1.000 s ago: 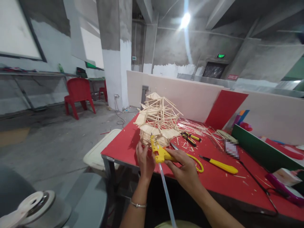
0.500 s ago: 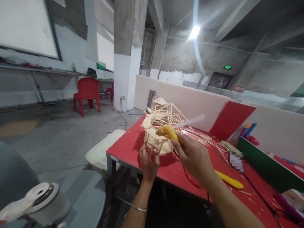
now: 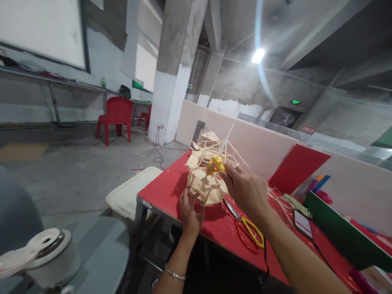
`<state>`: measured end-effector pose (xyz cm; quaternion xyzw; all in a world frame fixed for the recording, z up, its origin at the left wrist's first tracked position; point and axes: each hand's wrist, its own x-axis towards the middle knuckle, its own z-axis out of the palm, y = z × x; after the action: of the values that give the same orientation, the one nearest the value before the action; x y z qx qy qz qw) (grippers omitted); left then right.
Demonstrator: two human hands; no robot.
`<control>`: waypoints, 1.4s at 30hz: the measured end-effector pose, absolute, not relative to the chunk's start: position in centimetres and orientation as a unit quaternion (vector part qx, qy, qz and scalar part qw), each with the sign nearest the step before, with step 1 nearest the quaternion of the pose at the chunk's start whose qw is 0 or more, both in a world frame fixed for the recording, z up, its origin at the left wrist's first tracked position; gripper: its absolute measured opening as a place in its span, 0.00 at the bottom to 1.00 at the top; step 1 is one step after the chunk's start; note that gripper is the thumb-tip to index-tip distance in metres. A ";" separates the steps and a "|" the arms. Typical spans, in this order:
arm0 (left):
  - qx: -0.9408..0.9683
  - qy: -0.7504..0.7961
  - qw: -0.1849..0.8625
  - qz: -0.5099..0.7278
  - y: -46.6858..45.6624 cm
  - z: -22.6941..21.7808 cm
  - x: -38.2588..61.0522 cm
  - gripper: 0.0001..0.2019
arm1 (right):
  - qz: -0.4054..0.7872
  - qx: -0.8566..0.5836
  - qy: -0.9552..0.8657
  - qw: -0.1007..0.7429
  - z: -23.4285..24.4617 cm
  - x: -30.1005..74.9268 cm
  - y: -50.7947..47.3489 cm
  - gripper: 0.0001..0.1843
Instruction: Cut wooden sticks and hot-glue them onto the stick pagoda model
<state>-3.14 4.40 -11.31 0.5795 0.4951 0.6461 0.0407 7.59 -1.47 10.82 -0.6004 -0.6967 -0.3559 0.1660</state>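
Observation:
A model house of thin wooden sticks (image 3: 208, 171) stands near the front left corner of the red table (image 3: 165, 185). My left hand (image 3: 190, 212) touches its lower front edge with the fingers curled against the base. My right hand (image 3: 245, 190) grips a yellow glue gun (image 3: 215, 164), nozzle down on the model's roof, with a clear glue stick (image 3: 227, 138) poking up from its back.
Yellow-handled scissors (image 3: 249, 230) lie right of the model. Loose sticks (image 3: 280, 196), a phone (image 3: 302, 223) and a green board (image 3: 343, 228) sit further right. A beige partition (image 3: 245, 139) backs the table. A white lid (image 3: 130, 196) lies on the floor left; red chairs (image 3: 115, 117) stand beyond.
My right hand has swung the glue gun from pointing up near my body to nozzle-down on the model's roof. My left hand stayed at the model's base. The view shifted left and up.

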 end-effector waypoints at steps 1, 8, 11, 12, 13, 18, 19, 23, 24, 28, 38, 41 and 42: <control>0.578 0.495 0.042 0.647 4.4 -11.3 -3.1 0.14 | -0.353 -0.597 -0.701 0.168 10.7 7.6 -1.6 0.18; 0.567 0.514 0.058 0.641 4.2 -10.8 -2.9 0.11 | -0.311 -0.579 -0.733 0.175 10.5 7.4 -2.9 0.17; 0.566 0.515 0.056 0.642 4.2 -10.8 -2.9 0.11 | -0.323 -0.578 -0.727 0.181 10.8 7.4 -2.8 0.17; 0.567 0.513 0.054 0.643 4.2 -10.8 -3.0 0.11 | -0.335 -0.582 -0.718 0.183 10.9 7.5 -2.6 0.17; 0.568 0.510 0.052 0.644 4.3 -11.0 -3.0 0.12 | -0.349 -0.586 -0.708 0.183 11.0 7.6 -2.5 0.17; 0.575 0.501 0.046 0.646 4.4 -11.5 -3.1 0.14 | -0.362 -0.590 -0.702 0.165 11.2 7.9 -2.0 0.16; 0.574 0.500 0.046 0.647 4.4 -11.5 -3.1 0.14 | -0.356 -0.589 -0.706 0.166 11.2 7.9 -2.1 0.16; 0.565 0.509 0.048 0.648 4.4 -11.2 -2.9 0.11 | -0.318 -0.585 -0.726 0.175 11.0 7.8 -2.8 0.15; 0.562 0.512 0.050 0.647 4.4 -11.1 -2.9 0.10 | -0.311 -0.580 -0.732 0.176 11.1 7.7 -2.9 0.15; 0.564 0.510 0.048 0.648 4.3 -11.0 -2.9 0.11 | -0.343 -0.572 -0.722 0.183 11.4 8.0 -2.5 0.17; 0.560 0.499 0.040 0.660 4.5 -11.3 -2.8 0.10 | -0.321 -0.580 -0.730 0.167 11.6 8.4 -2.7 0.15; 0.551 0.507 0.046 0.661 4.5 -11.2 -2.7 0.09 | -0.304 -0.572 -0.745 0.158 11.8 8.2 -3.2 0.15; 0.552 0.506 0.047 0.661 4.4 -11.2 -2.7 0.10 | -0.310 -0.573 -0.741 0.161 12.0 8.1 -3.1 0.15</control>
<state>-2.71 4.41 -11.15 0.5522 0.5060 0.6609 0.0471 8.10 -3.12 11.96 -0.5735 -0.7409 -0.3101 0.1614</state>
